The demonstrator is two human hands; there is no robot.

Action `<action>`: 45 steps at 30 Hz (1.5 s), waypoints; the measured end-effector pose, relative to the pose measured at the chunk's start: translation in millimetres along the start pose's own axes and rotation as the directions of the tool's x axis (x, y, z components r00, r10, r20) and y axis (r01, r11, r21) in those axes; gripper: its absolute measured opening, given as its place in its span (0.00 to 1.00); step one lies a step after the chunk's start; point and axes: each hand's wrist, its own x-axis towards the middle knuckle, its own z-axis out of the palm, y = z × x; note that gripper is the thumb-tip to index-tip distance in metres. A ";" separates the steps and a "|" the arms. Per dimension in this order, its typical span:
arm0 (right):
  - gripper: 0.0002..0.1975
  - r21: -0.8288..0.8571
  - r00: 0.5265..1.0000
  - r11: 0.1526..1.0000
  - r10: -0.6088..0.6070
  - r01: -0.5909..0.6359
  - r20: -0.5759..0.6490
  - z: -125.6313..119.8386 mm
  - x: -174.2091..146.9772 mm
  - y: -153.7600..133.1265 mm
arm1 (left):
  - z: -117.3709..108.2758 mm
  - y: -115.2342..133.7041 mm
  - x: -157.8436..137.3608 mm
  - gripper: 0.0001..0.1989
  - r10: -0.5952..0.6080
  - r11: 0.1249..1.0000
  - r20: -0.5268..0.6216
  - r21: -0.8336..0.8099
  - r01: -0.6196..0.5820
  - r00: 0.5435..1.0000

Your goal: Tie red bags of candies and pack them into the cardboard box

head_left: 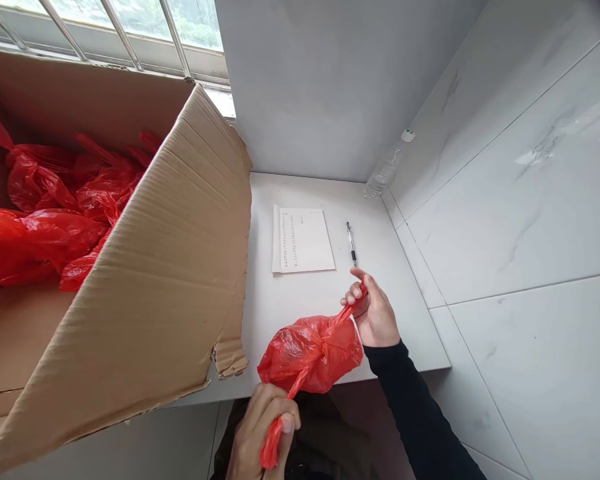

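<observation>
A full red plastic bag (300, 343) rests at the front edge of the white table, its two handles crossed and twisted at the middle. My left hand (267, 427) is closed around one handle, whose crumpled end pokes out below the thumb. The other handle is gripped by my right hand (373, 307), up and to the right of the bag. Both handles look pulled tight in opposite directions. What the bag contains is hidden.
A large cardboard box (180, 253) on the left holds several red bags (65, 227). On the white table (290, 293) lie an open notebook (305, 239) and a pen (351, 243). A clear bottle (387, 167) stands in the back corner by the tiled wall (505, 213).
</observation>
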 end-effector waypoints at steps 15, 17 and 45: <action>0.26 -0.714 0.674 -0.093 -0.265 0.694 0.690 -42.4 -64.7 81.1 | 24.3 -49.5 58.6 0.30 0.493 0.471 0.210 0.752 -0.462 0.845; 0.26 -0.718 0.673 -0.125 -0.269 0.685 0.689 -42.1 -62.5 83.6 | 23.8 -51.6 58.8 0.30 0.496 0.459 0.203 0.764 -0.453 0.844; 0.26 -0.730 0.679 -0.157 -0.280 0.665 0.679 -46.3 -59.0 93.9 | 26.1 -66.4 59.8 0.29 0.492 0.410 0.220 0.795 -0.447 0.842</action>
